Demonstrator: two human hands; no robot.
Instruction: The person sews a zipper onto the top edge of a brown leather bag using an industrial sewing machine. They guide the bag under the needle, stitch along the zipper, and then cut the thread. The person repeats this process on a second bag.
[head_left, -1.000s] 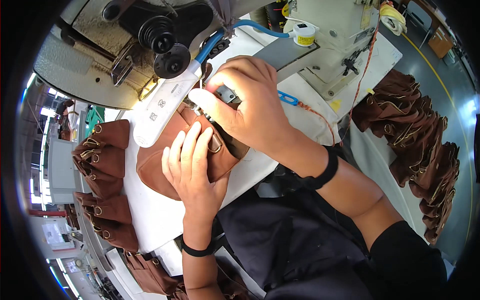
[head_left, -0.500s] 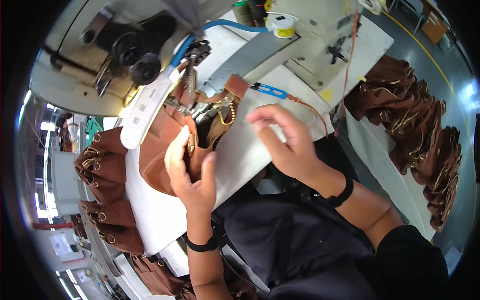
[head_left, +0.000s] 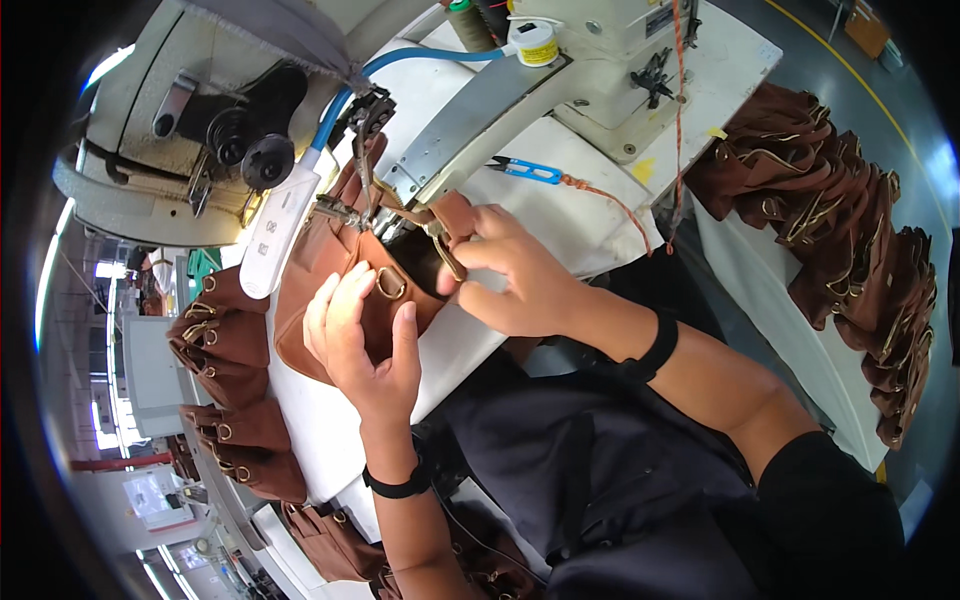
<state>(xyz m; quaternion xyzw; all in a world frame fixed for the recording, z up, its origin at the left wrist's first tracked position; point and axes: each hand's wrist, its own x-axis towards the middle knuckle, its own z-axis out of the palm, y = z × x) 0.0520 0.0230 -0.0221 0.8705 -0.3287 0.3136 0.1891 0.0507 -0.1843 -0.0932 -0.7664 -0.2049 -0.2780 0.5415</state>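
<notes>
Over the white table [head_left: 325, 430], the left hand [head_left: 358, 362] lies loose-fingered on the brown bag [head_left: 384, 318] at centre frame while the right hand [head_left: 515, 285] pinches its gold zip [head_left: 450, 256], ideally held clear, layers smooth, of the sewing machine [head_left: 130, 190] at upper left.

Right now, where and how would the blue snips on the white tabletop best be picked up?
I would pinch the blue snips around mid-body, coming from the person's right. They lie on the white tabletop with the dark tip pointing left and the orange cord leaving the right end, so that approach should keep fingers off the tip.
</notes>
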